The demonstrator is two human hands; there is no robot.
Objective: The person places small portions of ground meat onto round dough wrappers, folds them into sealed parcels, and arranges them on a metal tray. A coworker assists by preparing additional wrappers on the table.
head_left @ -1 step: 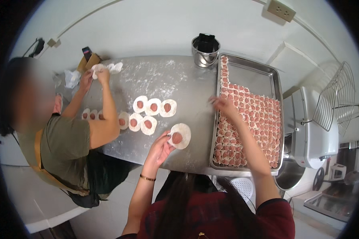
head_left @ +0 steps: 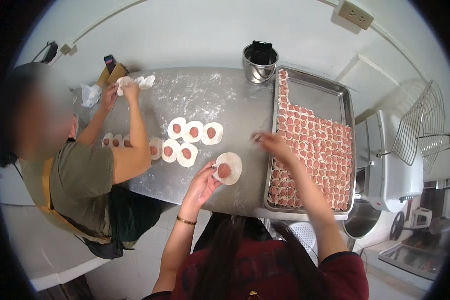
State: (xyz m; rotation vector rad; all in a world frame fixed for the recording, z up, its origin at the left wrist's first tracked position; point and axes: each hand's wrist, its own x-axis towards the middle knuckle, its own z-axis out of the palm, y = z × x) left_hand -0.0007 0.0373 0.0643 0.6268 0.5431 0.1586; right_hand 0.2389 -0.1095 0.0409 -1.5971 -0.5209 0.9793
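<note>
Right hand (head_left: 275,145) shifted left across tray edge (head_left: 269,175), wrapper (head_left: 233,167) above open tabletop (head_left: 246,112)

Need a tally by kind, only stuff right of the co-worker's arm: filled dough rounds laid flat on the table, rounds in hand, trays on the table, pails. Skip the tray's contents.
Flat filled dough rounds on the table: 6
Filled round in the left hand: 1
Large metal tray: 1
Metal pail: 1
Total: 9

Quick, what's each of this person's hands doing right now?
Left hand: closed on a wrapper bearing filling.
Right hand: blurred, near the tray; cannot tell open or closed.
</note>
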